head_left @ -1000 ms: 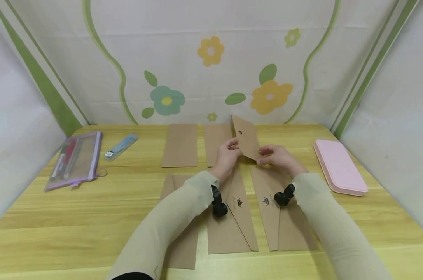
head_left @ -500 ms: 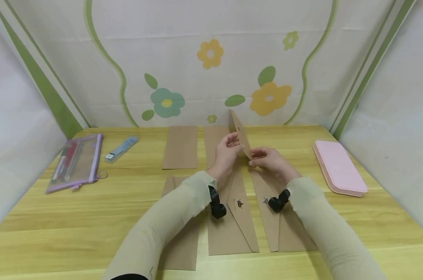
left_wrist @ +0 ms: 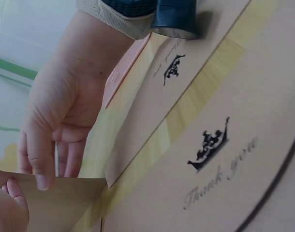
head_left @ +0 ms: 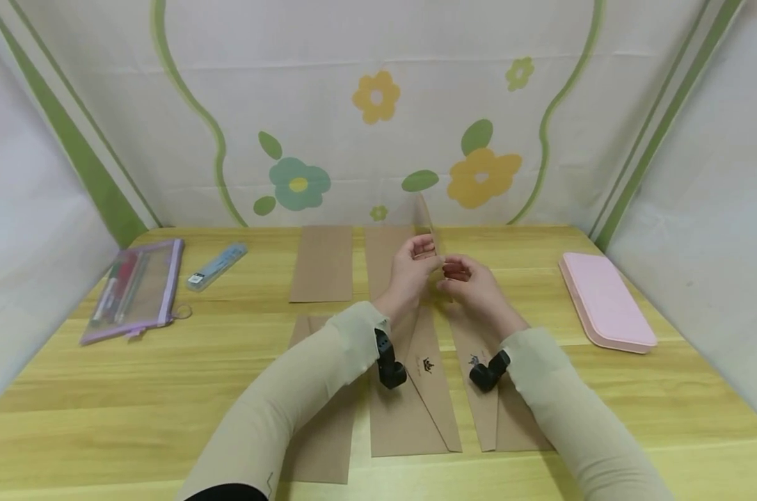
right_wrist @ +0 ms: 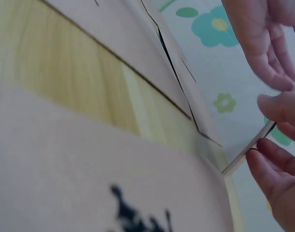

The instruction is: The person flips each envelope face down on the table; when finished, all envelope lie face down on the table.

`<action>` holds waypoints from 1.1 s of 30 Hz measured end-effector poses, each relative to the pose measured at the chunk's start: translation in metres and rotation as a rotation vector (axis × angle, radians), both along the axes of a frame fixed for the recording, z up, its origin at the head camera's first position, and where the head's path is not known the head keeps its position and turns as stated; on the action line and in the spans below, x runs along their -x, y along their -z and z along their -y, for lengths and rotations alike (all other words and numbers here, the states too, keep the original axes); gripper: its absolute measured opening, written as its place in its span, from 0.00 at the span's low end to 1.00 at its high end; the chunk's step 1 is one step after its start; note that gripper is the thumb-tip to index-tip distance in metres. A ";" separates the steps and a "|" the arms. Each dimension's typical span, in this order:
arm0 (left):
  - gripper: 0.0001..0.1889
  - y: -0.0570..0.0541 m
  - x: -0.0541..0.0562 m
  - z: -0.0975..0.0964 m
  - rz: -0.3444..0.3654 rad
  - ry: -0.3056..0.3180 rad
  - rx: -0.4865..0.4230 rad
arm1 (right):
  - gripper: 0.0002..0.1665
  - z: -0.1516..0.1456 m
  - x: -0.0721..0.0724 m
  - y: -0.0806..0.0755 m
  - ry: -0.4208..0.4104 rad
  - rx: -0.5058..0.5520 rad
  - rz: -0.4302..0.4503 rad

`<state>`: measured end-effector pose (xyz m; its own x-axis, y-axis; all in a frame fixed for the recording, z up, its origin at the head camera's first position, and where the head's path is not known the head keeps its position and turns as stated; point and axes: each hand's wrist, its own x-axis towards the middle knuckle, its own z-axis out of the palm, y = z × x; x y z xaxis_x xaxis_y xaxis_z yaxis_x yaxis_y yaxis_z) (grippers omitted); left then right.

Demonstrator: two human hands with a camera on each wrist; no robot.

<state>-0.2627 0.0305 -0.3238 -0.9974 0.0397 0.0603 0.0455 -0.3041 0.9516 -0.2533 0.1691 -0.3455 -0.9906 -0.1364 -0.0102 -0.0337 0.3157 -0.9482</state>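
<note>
A brown kraft envelope [head_left: 424, 216] stands upright at the back of the table, seen nearly edge-on in the head view. My left hand [head_left: 411, 275] holds it by its left side, fingers curled against it. Close beside, my right hand [head_left: 475, 285] pinches its near edge between thumb and fingers. In the left wrist view the broad face of this envelope [left_wrist: 65, 205] shows below the right hand [left_wrist: 65, 96]. Beneath my wrists lie a middle envelope [head_left: 410, 424] and a right envelope [head_left: 519, 417], each with a dark crown print; "Thank you" is legible in the left wrist view.
Another envelope [head_left: 316, 449] lies under the left forearm. Two more, a back-left envelope [head_left: 322, 264] and a back-middle envelope [head_left: 381, 254], lie along the table's far edge. A purple-edged zip pouch [head_left: 134, 289] and small clear case [head_left: 217, 266] are left; a pink case [head_left: 607, 299] is right.
The held envelope has turned from showing its printed face to nearly edge-on. My right hand has moved left, closer to my left hand, which has barely moved.
</note>
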 end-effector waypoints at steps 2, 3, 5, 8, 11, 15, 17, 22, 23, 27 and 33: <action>0.22 0.000 0.000 0.000 0.006 0.015 -0.006 | 0.29 0.002 0.000 -0.001 0.010 -0.065 -0.077; 0.22 -0.001 0.001 -0.001 0.007 0.026 -0.005 | 0.28 0.003 0.000 -0.002 0.017 -0.067 -0.102; 0.23 -0.001 0.001 -0.001 0.017 0.059 -0.009 | 0.26 0.005 0.000 -0.003 0.038 -0.074 -0.150; 0.24 -0.001 0.003 -0.001 0.030 0.111 -0.009 | 0.24 0.007 0.000 -0.003 0.074 -0.064 -0.200; 0.23 0.000 0.005 -0.001 0.039 0.145 -0.009 | 0.22 0.008 -0.001 -0.002 0.110 -0.082 -0.225; 0.22 0.003 0.006 -0.001 0.033 0.192 -0.013 | 0.22 0.008 -0.004 -0.001 0.142 -0.099 -0.254; 0.21 0.005 0.006 0.000 0.020 0.220 -0.014 | 0.22 0.008 -0.006 -0.001 0.161 -0.098 -0.267; 0.19 0.006 0.004 -0.002 -0.012 0.273 0.005 | 0.23 0.009 -0.009 -0.004 0.210 -0.079 -0.275; 0.19 0.007 0.003 -0.003 -0.015 0.277 0.014 | 0.23 0.009 -0.010 -0.004 0.222 -0.071 -0.272; 0.18 0.008 0.002 -0.006 -0.035 0.280 0.055 | 0.23 0.009 -0.012 -0.003 0.275 -0.040 -0.293; 0.17 0.012 -0.001 -0.012 -0.034 0.263 0.113 | 0.23 0.008 -0.018 -0.003 0.348 0.060 -0.252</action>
<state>-0.2622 0.0427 -0.3358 -0.9493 0.3054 0.0745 0.0118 -0.2020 0.9793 -0.2351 0.1612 -0.3423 -0.9481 0.2135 0.2355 -0.1675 0.2942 -0.9410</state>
